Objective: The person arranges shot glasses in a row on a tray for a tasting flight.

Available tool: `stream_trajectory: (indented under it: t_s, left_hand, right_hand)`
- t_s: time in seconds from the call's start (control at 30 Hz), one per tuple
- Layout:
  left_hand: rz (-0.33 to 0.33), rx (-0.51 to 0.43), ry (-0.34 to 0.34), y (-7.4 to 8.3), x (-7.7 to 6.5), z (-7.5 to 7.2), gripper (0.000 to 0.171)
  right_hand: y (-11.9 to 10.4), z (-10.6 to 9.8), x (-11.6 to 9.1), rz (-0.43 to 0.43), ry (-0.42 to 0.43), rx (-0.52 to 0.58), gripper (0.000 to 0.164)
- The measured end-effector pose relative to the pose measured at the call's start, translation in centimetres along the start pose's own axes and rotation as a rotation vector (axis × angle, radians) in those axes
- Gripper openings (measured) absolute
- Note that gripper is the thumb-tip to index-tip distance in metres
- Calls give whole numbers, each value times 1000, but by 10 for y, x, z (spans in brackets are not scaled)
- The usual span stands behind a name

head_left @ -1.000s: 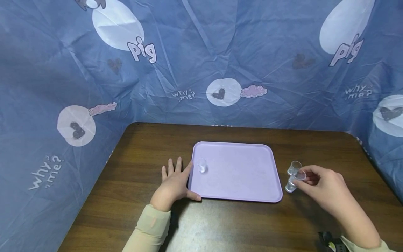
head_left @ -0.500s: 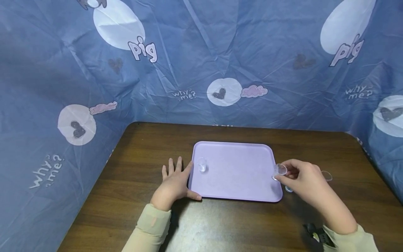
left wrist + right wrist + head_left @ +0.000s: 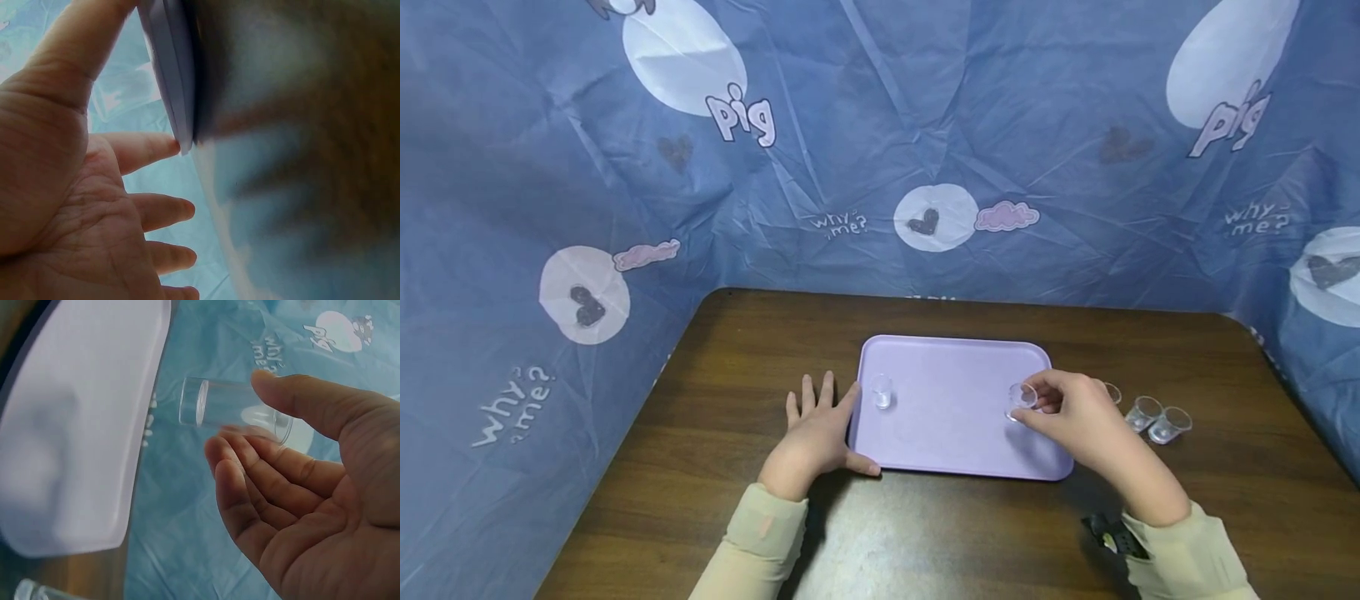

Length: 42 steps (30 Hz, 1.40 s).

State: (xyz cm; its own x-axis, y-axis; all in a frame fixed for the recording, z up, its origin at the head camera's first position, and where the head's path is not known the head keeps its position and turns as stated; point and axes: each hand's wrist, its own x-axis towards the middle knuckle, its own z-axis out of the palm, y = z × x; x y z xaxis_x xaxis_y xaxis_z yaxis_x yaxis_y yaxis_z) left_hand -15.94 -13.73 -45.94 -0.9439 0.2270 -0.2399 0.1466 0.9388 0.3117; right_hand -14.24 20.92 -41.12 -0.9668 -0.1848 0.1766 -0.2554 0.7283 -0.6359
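Note:
My right hand (image 3: 1071, 412) pinches a clear shot glass (image 3: 1021, 401) between thumb and fingers, over the right part of the lilac tray (image 3: 951, 450). In the right wrist view that shot glass (image 3: 231, 407) shows its thick base turned toward the tray (image 3: 81, 425), a gap between them. Fingers spread, my left hand (image 3: 812, 446) lies at the tray's left edge, thumb at the near-left corner. The left wrist view has the thumb and index fingertip of the left hand (image 3: 100, 181) against the tray's rim (image 3: 172, 75). Another shot glass (image 3: 882, 392) stands upright on the tray's left side.
Right of the tray on the brown wooden table (image 3: 947, 542) stand two shot glasses side by side, a nearer-left shot glass (image 3: 1142, 413) and a right one (image 3: 1170, 426). A further glass rim (image 3: 1112, 392) peeks out behind the right hand. A blue printed cloth (image 3: 820, 167) hangs around the table.
My right hand has carried the shot glass leftward from the cluster of glasses, past the tray's right edge, to above the tray. The left hand has stayed in place.

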Motion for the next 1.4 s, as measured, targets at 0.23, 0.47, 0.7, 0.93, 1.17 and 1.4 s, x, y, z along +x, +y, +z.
stream_trajectory:
  t_s: [0.23,0.47,0.7,0.93,1.17,1.4]
  left_hand:
    - [5,-4,0,1,0,-1,133]
    - [1,-4,-3,0,0,0,133]
    - [4,-5,0,0,0,-1,132]
    - [-4,4,-1,-1,1,0,133]
    - [-7,6,1,0,1,0,133]
    - [-5,10,5,0,-1,-1,133]
  right_hand:
    - [-5,14,11,-34,-7,21,24]
    - [-16,30,24,-76,-33,61,22]
    - [-25,50,35,-88,-67,90,22]
    - [-28,66,46,-101,-90,108,21]
    - [-31,80,55,-104,-104,100,22]
    - [-36,94,63,-98,-114,79,24]
